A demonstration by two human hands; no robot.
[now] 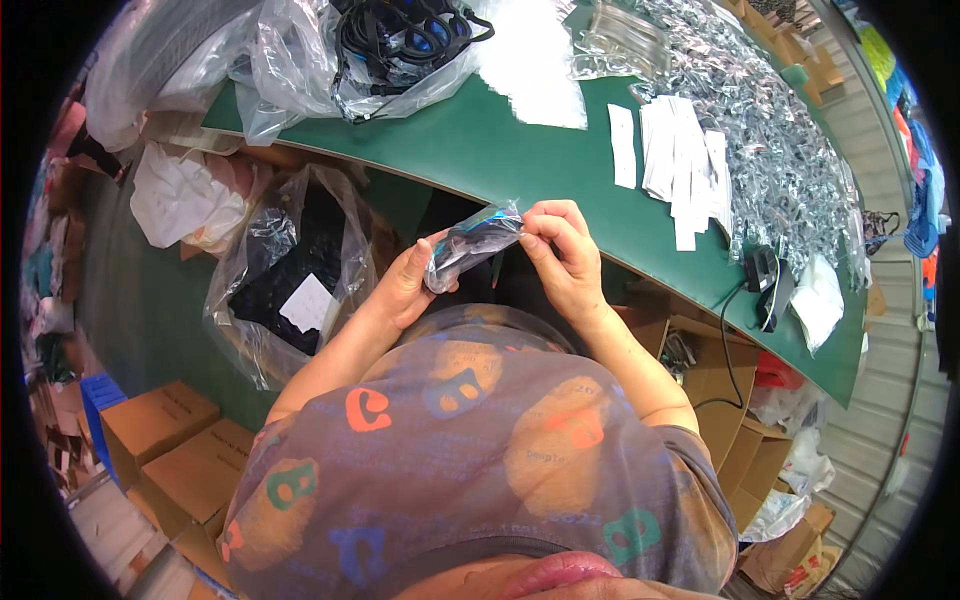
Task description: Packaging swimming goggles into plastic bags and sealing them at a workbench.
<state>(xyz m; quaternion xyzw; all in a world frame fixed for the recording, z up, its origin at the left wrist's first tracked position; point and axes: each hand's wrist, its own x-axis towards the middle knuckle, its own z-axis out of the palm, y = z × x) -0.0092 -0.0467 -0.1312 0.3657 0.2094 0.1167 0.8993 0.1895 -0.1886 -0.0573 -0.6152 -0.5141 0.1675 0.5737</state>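
Observation:
Between my hands, just off the front edge of the green table (560, 160), is a small clear plastic bag (470, 248) with something dark and blue inside. The contents are too creased over to name. My left hand (405, 285) is closed round the bag's left end, thumb along its side. At the bag's right end, my right hand (566, 258) pinches the plastic between thumb and fingers.
A large pile of filled clear packets (770, 150) covers the table's right side, beside white paper strips (685, 160). Black and blue cords (410, 40) lie in plastic at the back left. A black corded device (768, 285) sits at the right edge. Cardboard boxes (195, 445) stand below left.

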